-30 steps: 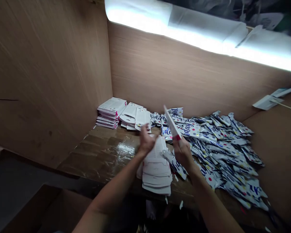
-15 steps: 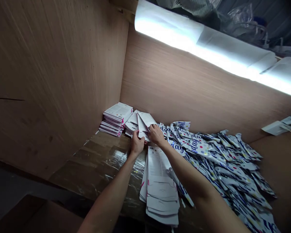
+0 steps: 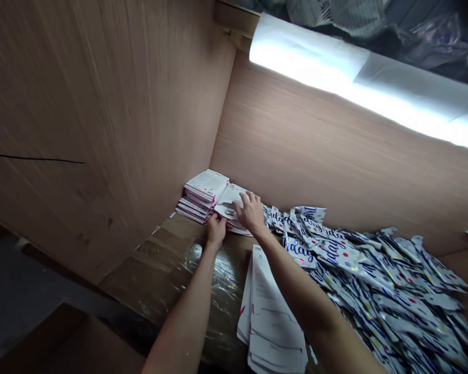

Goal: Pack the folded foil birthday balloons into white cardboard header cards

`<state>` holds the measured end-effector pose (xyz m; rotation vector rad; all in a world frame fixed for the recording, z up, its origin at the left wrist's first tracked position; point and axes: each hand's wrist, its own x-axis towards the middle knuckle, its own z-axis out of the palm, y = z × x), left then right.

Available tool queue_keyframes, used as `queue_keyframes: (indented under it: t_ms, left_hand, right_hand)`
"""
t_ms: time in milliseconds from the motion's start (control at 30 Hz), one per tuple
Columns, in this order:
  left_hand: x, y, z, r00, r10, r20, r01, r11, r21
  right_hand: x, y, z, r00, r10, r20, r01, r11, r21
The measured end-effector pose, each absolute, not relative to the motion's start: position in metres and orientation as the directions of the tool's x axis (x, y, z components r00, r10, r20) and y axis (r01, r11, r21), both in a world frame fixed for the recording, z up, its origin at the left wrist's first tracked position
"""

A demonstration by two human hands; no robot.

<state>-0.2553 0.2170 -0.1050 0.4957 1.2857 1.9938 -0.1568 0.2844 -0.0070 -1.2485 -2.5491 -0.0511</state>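
Observation:
Both hands are at a low pile of white printed card sleeves [image 3: 237, 191] in the back left corner of the table. My left hand [image 3: 217, 230] has its fingers closed on the near left edge of these sleeves; the fingertips are partly hidden. My right hand [image 3: 251, 214] lies over their right side, fingers apart and touching the top. Against the pile's left side stands a neat stack of similar card sleeves [image 3: 207, 183] with pink edges. Nearer to me, a fanned row of white card sleeves [image 3: 275, 324] lies partly under my right forearm.
A large heap of glossy printed packets [image 3: 359, 265] with blue lettering and coloured dots covers the right side. Wooden panels rise at the left [image 3: 140, 104] and back [image 3: 315, 150]. A bright lamp [image 3: 315, 65] hangs above. An open cardboard box [image 3: 66, 337] is at lower left.
The sleeves that stood tilted between my hands now lie flat on the pile. My right hand has opened over them, and my left has shifted to their near left edge. The view has swung slightly.

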Motion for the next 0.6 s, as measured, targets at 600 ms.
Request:
queue_keyframes:
  t_ms: [600]
  left_hand:
    - [-0.244,0.218,-0.114,-0.476,0.856,-0.203,-0.326,0.042,0.944]
  right_hand:
    - [-0.158,0.362,-0.046,-0.419,0.902,-0.107,0.856,0.353,-0.379]
